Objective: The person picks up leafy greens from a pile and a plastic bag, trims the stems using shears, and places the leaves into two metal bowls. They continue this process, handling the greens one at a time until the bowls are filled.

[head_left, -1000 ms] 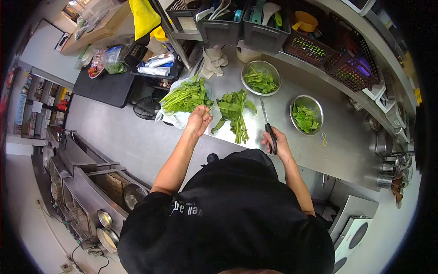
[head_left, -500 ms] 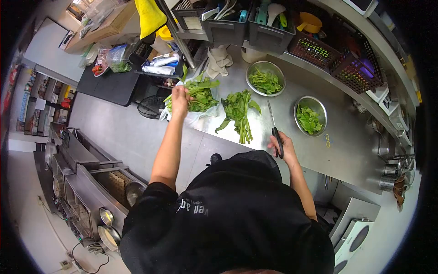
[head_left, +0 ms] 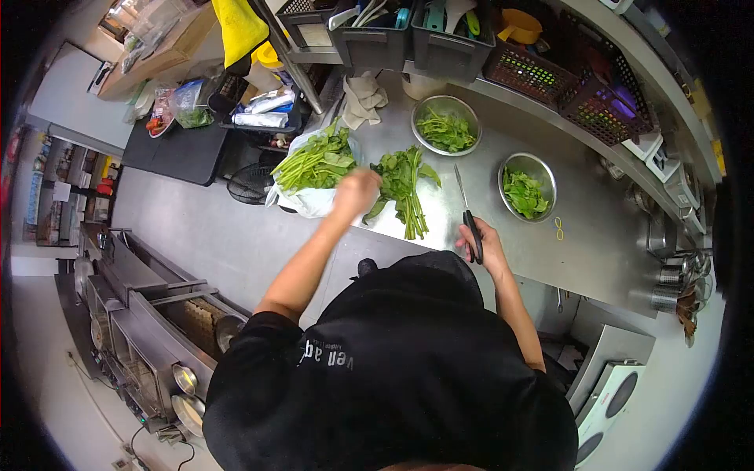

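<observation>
My right hand [head_left: 488, 245] is closed around the black handle of a pair of scissors [head_left: 470, 223], whose blades point away from me over the steel counter. My left hand [head_left: 358, 193] is smeared by motion between two heaps of leafy greens, and its fingers cannot be made out. To its left, long-stemmed greens [head_left: 314, 161] lie on a white plastic bag [head_left: 316, 202]. Just right of it rests a bunch of greens [head_left: 404, 188], stems toward me. Picked leaves and stems sit in one steel bowl [head_left: 473, 118]; a second steel bowl [head_left: 552, 182] also holds leaves.
A yellow rubber band [head_left: 559, 228] lies on the steel counter [head_left: 605, 259]. A crumpled beige cloth [head_left: 364, 100] is at the back, below utensil bins [head_left: 452, 53]. Left of the bag are a black wire strainer [head_left: 250, 185] and a black table [head_left: 177, 153].
My left hand has moved right, from the greens on the bag toward the middle bunch. The greens on the bag have shifted. My right hand still holds the scissors.
</observation>
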### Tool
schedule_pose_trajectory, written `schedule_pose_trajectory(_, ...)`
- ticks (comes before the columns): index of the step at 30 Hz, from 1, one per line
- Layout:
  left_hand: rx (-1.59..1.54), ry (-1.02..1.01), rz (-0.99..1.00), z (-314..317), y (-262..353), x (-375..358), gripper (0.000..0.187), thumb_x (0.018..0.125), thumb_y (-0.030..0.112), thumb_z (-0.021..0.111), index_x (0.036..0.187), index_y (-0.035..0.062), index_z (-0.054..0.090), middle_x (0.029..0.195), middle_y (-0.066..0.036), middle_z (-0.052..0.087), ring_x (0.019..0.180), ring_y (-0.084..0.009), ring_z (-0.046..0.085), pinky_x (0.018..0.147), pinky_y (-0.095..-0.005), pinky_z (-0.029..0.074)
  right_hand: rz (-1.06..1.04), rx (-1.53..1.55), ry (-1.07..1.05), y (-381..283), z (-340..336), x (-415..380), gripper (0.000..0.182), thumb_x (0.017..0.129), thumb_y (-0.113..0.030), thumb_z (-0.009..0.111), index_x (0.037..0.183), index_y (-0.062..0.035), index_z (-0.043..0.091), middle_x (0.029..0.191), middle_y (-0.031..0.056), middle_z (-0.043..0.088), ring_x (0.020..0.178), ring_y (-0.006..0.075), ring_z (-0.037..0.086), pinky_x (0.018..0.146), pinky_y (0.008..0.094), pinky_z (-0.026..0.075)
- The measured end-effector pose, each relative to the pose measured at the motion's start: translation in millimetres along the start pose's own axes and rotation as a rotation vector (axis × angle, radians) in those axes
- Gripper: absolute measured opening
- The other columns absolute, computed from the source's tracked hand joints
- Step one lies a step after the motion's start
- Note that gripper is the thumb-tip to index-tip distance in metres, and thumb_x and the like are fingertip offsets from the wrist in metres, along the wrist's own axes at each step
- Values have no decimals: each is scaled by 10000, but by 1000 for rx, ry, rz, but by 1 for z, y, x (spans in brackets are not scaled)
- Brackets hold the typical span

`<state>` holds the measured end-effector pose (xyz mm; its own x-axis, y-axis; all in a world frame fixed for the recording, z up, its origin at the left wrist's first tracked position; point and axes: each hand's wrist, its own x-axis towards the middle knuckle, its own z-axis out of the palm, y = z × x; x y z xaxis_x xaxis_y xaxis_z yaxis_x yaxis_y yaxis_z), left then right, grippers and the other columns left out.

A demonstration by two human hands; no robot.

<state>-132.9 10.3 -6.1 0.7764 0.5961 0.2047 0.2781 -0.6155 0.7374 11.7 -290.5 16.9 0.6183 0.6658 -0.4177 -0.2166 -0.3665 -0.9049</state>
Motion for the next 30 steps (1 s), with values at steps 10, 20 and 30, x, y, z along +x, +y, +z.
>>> schedule_pose_trajectory(10,504,-492,-202,101,51,-11,403,815,395,643,877,0,691,851,-187,688,820,-357,677,762,-436,538,-37,-9,16,-11,-3,-8,505,866,-319,688,1227,2,541,671,52,625,452,79,513,394,228,388)
schedule_pose_trajectory(20,-697,-326,-722,111,15,-12,105,855,96,607,830,21,538,783,-98,624,687,-188,640,605,-303,556,27,64,71,11,-22,-18,513,871,-310,683,1233,20,531,673,47,618,454,74,510,385,222,379)
schedule_pose_trajectory(30,-1081,-333,-610,35,69,-14,118,924,17,524,1007,48,445,1034,-157,635,679,-134,574,603,-243,498,-38,12,38,-2,-17,-3,524,865,-336,684,1226,17,541,674,45,626,457,70,501,402,224,382)
